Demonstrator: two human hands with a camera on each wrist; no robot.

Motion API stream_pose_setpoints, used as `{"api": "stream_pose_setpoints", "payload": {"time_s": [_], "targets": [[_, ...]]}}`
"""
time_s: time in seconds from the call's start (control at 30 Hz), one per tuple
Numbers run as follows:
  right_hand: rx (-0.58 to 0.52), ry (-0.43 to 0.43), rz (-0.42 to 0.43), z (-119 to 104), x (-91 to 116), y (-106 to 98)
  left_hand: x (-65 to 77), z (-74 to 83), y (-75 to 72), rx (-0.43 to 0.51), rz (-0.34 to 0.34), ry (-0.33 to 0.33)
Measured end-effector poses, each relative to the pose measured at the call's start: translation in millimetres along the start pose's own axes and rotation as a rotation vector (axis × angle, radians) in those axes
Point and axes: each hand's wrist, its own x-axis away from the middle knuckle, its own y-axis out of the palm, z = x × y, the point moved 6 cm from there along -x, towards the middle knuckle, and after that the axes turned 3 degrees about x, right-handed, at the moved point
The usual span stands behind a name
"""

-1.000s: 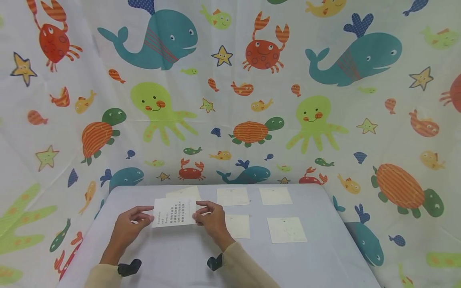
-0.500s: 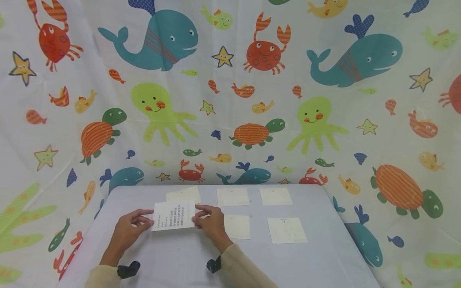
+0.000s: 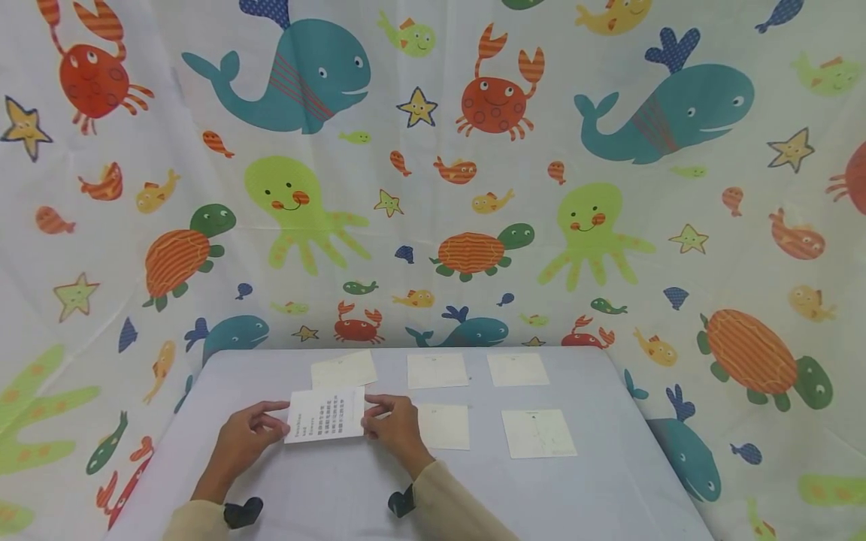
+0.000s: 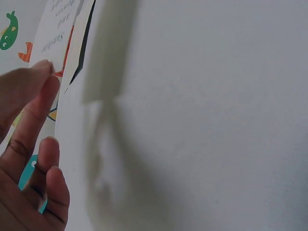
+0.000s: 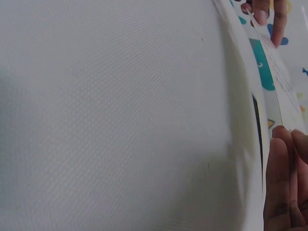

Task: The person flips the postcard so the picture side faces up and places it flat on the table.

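Note:
A white card (image 3: 326, 415) with printed text, partly reading "Sunshine and", is held slightly above the table and tilted. My left hand (image 3: 243, 442) pinches its left edge between thumb and fingers. At the opposite edge, my right hand (image 3: 395, 428) pinches it the same way. The left wrist view shows the thumb and index finger of the left hand (image 4: 36, 144) on a corner of the card (image 4: 57, 29), with the other fingers loosely bent. In the right wrist view, the right hand (image 5: 284, 178) grips the near end of the card (image 5: 286, 91).
Several pale cards lie on the white-covered table (image 3: 433, 496): one at back left (image 3: 343, 370), one at back middle (image 3: 437, 370), one at back right (image 3: 517, 370), one at front right (image 3: 538, 433), and one partly behind the right hand (image 3: 444, 428). A sea-animal curtain (image 3: 433, 210) hangs behind.
Both hands have lowered the card a little and brought it slightly nearer to me. The grip of both hands is the same, and the cards on the table have not moved.

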Motion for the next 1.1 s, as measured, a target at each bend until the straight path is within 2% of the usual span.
{"api": "stream_pose_setpoints", "payload": {"time_s": [0.2,0.5,0.8,1.1], "targets": [[0.007,0.003,-0.001,4.6,-0.5,3.2,-3.1,-9.0,6.2,0.004,-0.007,0.001],[0.035,0.072,0.027,16.0,-1.0,10.9,-6.5,-19.5,13.8,-0.045,-0.023,0.017],[0.058,0.087,0.043,19.9,2.7,15.0,0.8,-12.5,14.7,-0.072,-0.013,0.0],[0.102,0.068,0.034,15.0,8.3,14.5,8.8,-8.1,14.6,-0.127,-0.001,0.02]]}}
